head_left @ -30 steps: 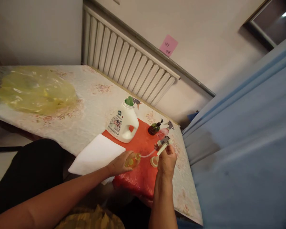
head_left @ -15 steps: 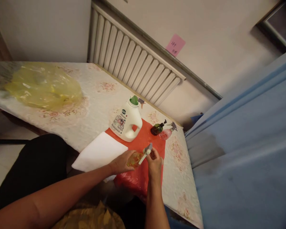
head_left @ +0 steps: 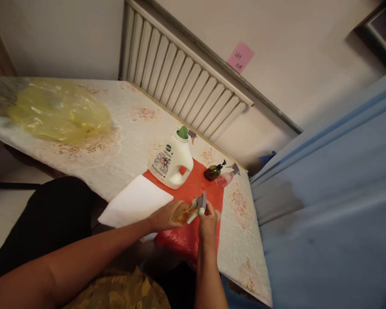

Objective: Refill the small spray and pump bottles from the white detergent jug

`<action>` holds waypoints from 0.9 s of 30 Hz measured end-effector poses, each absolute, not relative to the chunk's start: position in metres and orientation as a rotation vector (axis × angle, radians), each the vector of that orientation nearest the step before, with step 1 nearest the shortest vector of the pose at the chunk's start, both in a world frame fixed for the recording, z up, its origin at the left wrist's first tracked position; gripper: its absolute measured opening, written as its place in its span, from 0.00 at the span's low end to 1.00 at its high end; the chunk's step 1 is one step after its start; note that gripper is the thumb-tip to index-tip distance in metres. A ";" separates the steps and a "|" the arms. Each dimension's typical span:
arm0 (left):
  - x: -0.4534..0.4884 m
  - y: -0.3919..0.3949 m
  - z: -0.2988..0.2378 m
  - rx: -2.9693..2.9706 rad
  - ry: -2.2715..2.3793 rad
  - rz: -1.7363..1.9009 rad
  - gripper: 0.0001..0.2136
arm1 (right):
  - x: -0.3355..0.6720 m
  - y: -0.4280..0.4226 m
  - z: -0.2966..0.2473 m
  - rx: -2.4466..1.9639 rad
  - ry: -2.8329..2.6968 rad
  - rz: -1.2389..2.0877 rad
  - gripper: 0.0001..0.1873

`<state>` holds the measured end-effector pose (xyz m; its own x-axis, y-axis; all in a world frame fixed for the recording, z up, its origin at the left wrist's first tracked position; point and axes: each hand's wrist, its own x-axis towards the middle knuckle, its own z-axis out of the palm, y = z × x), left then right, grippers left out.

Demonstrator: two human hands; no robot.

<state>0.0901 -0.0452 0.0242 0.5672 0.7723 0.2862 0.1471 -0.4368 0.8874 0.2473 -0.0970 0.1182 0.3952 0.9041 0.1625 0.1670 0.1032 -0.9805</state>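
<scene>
My left hand (head_left: 166,217) is wrapped round the clear body of a spray bottle (head_left: 184,213) with amber contents, tilted over a red plastic sheet (head_left: 180,240). At its top, the fingers of my right hand (head_left: 208,219) close on the grey and white trigger head. Just beyond stands a big cream jug (head_left: 176,165) with a handle, a printed label and a green piece in its open mouth. To the right of it are a dark green pump bottle (head_left: 212,172) and a pink spray bottle (head_left: 224,179). A folded white cloth (head_left: 135,201) lies left of my hands.
A yellow plastic bag (head_left: 61,113) lies on the left of the flower-patterned tablecloth (head_left: 128,128). Another trigger head (head_left: 192,135) shows behind the jug. A radiator (head_left: 180,73) runs along the wall; a blue curtain (head_left: 324,193) hangs at the right.
The trigger head has turned in my right fingers, so its grey top shows more now. My left hand keeps its hold on the bottle. The view has shifted slightly.
</scene>
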 end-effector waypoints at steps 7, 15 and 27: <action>0.092 -0.045 0.020 1.912 0.731 0.903 0.38 | 0.249 -0.103 0.106 -1.376 -1.057 0.805 0.17; 0.091 -0.046 0.021 1.914 0.750 0.904 0.37 | 0.244 -0.107 0.115 -1.461 -1.097 0.756 0.13; 0.091 -0.046 0.021 1.918 0.703 0.918 0.35 | 0.245 -0.103 0.117 -1.484 -1.182 0.787 0.16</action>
